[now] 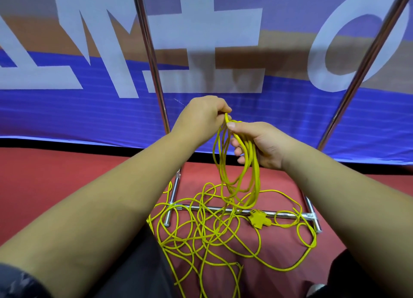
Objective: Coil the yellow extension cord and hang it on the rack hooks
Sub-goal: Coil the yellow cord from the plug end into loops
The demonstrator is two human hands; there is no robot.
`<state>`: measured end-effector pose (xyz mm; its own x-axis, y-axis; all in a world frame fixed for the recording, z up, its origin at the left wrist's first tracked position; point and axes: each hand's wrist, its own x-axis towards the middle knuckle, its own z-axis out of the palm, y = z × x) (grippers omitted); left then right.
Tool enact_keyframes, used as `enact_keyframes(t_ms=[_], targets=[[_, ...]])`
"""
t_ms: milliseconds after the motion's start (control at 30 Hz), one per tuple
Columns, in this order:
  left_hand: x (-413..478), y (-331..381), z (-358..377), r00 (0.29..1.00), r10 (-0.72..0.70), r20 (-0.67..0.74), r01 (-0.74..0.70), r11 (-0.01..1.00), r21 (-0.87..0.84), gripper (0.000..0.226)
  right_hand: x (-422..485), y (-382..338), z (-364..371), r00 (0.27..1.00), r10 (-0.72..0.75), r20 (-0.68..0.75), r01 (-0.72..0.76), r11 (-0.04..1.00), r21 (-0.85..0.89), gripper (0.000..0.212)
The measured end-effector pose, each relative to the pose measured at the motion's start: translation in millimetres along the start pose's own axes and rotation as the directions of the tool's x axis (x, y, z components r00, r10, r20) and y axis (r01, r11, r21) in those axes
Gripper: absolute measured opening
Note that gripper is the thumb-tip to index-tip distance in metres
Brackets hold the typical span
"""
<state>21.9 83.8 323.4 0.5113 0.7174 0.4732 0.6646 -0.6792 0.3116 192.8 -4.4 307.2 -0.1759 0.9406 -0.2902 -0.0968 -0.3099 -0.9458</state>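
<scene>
Nearest the lens, two bare forearms reach forward over dark-clothed knees. On the left, the left hand (201,117) is curled, its fingertips pinching a single strand of the thin yellow extension cord (243,163) just above and left of the other hand's hold. The right hand (263,143) presses its thumb on top and wraps its fingers round a bundle of several gathered loops, which hang straight down beneath that hold.

Far below the grip, most of the cord lies as a loose tangle (201,230) on the red floor (67,186), draped across the base bar of the chrome tube rack (153,61). The yellow multi-socket block (260,219) rests on that bar, below and a touch right of the grip.

Coiling seems to be the step in hand, and it looks early (few loops gathered, far more cord on the floor). The next move likely calls for the left hand to draw up another length and lay it into the right hand's bundle at a matching loop size. The crossings below need easing so nothing snags the bar. The rack's uprights rise beyond the grip on either side; its hooks are out of view.

No box, bin or bag shows, so nothing is contained.
</scene>
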Motion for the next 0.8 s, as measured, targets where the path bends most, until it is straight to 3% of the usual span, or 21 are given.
enact_keyframes(t_ms=[67, 200, 400, 467, 667, 800], targets=[[-0.8, -6.7, 0.6, 1.000, 0.011, 0.008, -0.011, 1.000, -0.005, 0.020, 0.4, -0.4, -1.8, 1.000, -0.003, 0.009, 0.003, 1.000, -0.014, 0.020], [-2.8, -24.3, 2.5, 0.989, 0.026, 0.145, -0.029, 0.999, 0.018, 0.016, 1.7, -1.0, -4.7, 0.999, -0.029, 0.020, 0.029, 0.999, -0.021, 0.023], [-15.8, -44.3, 12.0, 0.925, -0.202, 0.323, 0.243, 0.966, -0.093, 0.011, 0.3, -2.7, -5.5, 0.999, -0.015, 0.046, 0.013, 0.999, 0.048, 0.021], [-16.2, -42.7, 12.1, 0.936, -0.202, 0.290, 0.240, 0.965, -0.103, 0.006, 0.1, -3.3, -5.4, 0.999, -0.001, 0.037, -0.001, 0.999, 0.047, 0.022], [-5.5, -20.8, 10.3, 0.998, -0.001, 0.056, 0.006, 0.996, -0.087, 0.015, 0.6, -1.2, -5.4, 1.000, -0.009, 0.017, 0.009, 1.000, 0.027, 0.018], [-4.8, -12.5, 13.9, 1.000, 0.001, 0.009, 0.001, 0.988, -0.154, 0.013, 2.8, -1.8, -6.7, 0.999, -0.027, -0.043, 0.029, 0.998, 0.046, 0.022]])
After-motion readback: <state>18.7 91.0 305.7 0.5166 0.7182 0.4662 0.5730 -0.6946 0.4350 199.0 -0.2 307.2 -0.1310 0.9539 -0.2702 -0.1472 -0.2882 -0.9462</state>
